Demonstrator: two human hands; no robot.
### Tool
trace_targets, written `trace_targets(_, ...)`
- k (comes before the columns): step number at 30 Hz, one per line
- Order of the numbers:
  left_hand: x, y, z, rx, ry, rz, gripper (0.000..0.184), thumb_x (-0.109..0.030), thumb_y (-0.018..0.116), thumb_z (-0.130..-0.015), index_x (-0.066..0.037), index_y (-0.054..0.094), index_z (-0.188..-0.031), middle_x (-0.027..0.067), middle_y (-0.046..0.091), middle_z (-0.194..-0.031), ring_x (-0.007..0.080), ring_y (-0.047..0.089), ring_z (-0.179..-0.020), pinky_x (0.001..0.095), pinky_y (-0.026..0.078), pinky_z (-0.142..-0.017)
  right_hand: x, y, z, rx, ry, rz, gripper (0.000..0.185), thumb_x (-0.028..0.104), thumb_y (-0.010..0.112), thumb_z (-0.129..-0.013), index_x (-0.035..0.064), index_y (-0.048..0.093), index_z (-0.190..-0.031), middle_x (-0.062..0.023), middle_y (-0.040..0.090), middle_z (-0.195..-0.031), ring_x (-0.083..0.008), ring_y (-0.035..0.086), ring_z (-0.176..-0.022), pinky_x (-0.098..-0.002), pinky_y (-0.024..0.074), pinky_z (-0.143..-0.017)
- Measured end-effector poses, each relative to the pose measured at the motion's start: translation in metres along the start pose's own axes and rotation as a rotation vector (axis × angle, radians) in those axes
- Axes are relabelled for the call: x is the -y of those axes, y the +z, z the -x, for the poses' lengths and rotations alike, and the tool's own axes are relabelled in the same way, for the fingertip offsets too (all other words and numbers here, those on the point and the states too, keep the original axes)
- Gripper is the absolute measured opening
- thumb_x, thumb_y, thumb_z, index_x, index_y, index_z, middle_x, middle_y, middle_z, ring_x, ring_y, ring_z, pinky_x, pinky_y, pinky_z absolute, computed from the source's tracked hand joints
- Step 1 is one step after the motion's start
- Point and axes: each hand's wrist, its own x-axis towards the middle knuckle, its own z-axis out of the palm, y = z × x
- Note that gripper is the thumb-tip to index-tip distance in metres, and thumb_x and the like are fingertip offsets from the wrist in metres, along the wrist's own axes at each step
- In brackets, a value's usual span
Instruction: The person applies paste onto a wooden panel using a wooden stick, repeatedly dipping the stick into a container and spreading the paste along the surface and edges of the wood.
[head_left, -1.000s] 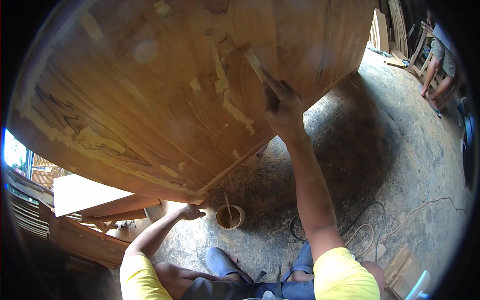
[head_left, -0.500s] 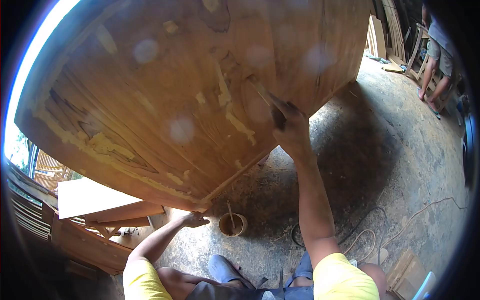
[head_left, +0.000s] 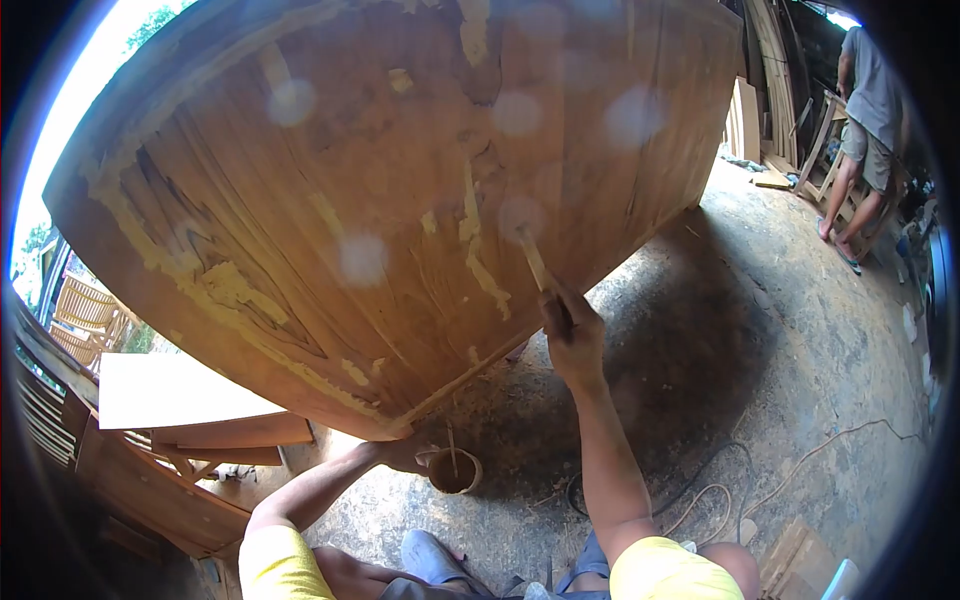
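Note:
In my right hand (head_left: 574, 330) is a narrow putty knife (head_left: 534, 258) with a pale blade, its tip at the surface of a large curved wooden panel (head_left: 590, 180). Yellowish filler (head_left: 470, 235) lies in streaks and patches on the panel, left of the blade. Below the panel's lower corner, my left hand (head_left: 402, 456) is at the left rim of a small bucket (head_left: 456, 488), its fingers partly hidden and seemingly closed on the rim. A thin stick (head_left: 452, 452) stands inside the bucket.
A person (head_left: 868, 120) stands at the far right by stacked wood (head_left: 775, 70). Cords (head_left: 800, 465) trail over the concrete floor (head_left: 820, 350). Wooden boards (head_left: 797, 560) lie at lower right. A white-topped panel (head_left: 180, 390) and slatted chairs (head_left: 85, 305) are at left.
My left hand has moved right to the bucket's rim. The putty knife has shifted slightly lower on the panel. The whole view has shifted, showing more of the panel's top.

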Motion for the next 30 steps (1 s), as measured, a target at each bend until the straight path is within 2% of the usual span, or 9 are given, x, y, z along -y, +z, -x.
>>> trace_targets(2,-0.008,-0.010,-0.013,0.105,0.066,-0.101,0.061,-0.033,0.060,-0.098,-0.010,0.042,-0.152,0.0148,0.068,-0.123,0.0280,0.065,-0.117,0.0423,0.053,-0.098,0.004,0.000,0.006,0.113,0.007,-0.098,0.035,0.009,0.061,-0.099,0.0083,0.065,-0.133,-0.0182,0.073,-0.097,-0.0188,0.071,-0.082,-0.0336,0.0557,-0.075)
trace_targets(3,-0.006,-0.009,-0.019,0.199,0.072,-0.191,0.061,-0.026,0.062,-0.097,-0.003,0.043,-0.150,0.0169,0.067,-0.124,0.0281,0.069,-0.111,0.0419,0.058,-0.091,0.008,0.004,0.011,0.121,0.018,-0.137,0.028,0.014,0.058,-0.104,0.0057,0.067,-0.129,-0.0036,0.069,-0.080,-0.0042,0.053,-0.061,-0.0248,0.0463,-0.057)
trace_targets(7,0.011,0.007,-0.021,0.115,-0.049,0.317,0.050,-0.019,0.054,-0.098,0.001,0.049,-0.144,0.0173,0.071,-0.113,0.0262,0.074,-0.096,0.0382,0.062,-0.077,0.029,-0.001,0.014,0.498,0.282,-0.127,0.027,0.016,0.056,-0.106,0.0037,0.065,-0.127,-0.0061,0.072,-0.083,-0.0061,0.060,-0.061,-0.0262,0.0504,-0.056)
trace_targets(9,0.022,0.014,-0.028,0.038,0.018,0.320,0.036,-0.012,0.046,-0.100,0.010,0.053,-0.127,0.0225,0.067,-0.106,0.0254,0.075,-0.081,0.0350,0.065,-0.069,0.038,0.002,0.011,0.724,0.182,-0.069,0.026,0.014,0.053,-0.107,0.0036,0.062,-0.128,-0.0069,0.071,-0.079,-0.0096,0.063,-0.058,-0.0277,0.0537,-0.055)
trace_targets(12,0.048,0.031,-0.043,-0.026,0.066,0.184,0.036,-0.009,0.044,-0.099,0.010,0.052,-0.129,0.0218,0.068,-0.104,0.0260,0.075,-0.075,0.0360,0.066,-0.065,0.053,0.012,0.004,0.809,-0.087,-0.086,0.028,0.010,0.051,-0.107,0.0047,0.062,-0.131,-0.0065,0.069,-0.076,-0.0110,0.062,-0.057,-0.0274,0.0529,-0.055)
trace_targets(16,0.010,0.011,-0.027,0.011,0.036,0.086,0.040,-0.008,0.044,-0.099,0.007,0.051,-0.135,0.0216,0.070,-0.103,0.0235,0.075,-0.072,0.0343,0.064,-0.064,0.097,0.009,-0.021,0.879,-0.144,-0.091,0.027,0.008,0.056,-0.103,0.0060,0.063,-0.129,-0.0081,0.066,-0.077,-0.0180,0.066,-0.064,-0.0334,0.0536,-0.060)
trace_targets(22,-0.003,0.013,-0.045,-0.190,-0.033,0.252,0.044,-0.011,0.042,-0.100,0.002,0.051,-0.141,0.0144,0.075,-0.086,0.0235,0.076,-0.077,0.0362,0.062,-0.067,0.129,0.003,-0.043,0.606,-0.612,0.072,0.031,0.007,0.060,-0.100,0.0065,0.063,-0.130,-0.0116,0.068,-0.082,-0.0221,0.068,-0.068,-0.0345,0.0535,-0.066)
trace_targets(24,-0.024,0.006,-0.038,-0.258,-0.019,0.247,0.049,-0.011,0.041,-0.101,-0.002,0.044,-0.149,0.0153,0.076,-0.092,0.0236,0.076,-0.081,0.0368,0.062,-0.071,0.123,0.000,-0.040,0.830,-0.377,0.117,0.031,0.006,0.062,-0.098,0.0060,0.064,-0.129,-0.0145,0.069,-0.085,-0.0246,0.069,-0.072,-0.0350,0.0536,-0.068)
trace_targets(30,-0.041,0.016,-0.034,-0.417,-0.033,0.596,0.041,-0.013,0.042,-0.102,-0.001,0.049,-0.141,0.0171,0.075,-0.104,0.0237,0.076,-0.085,0.0392,0.062,-0.077,0.035,-0.009,0.025,1.237,-0.480,0.665,0.021,0.010,0.059,-0.093,0.0024,0.069,-0.109,-0.0200,0.072,-0.090,-0.0369,0.072,-0.084,-0.0503,0.0574,-0.077)
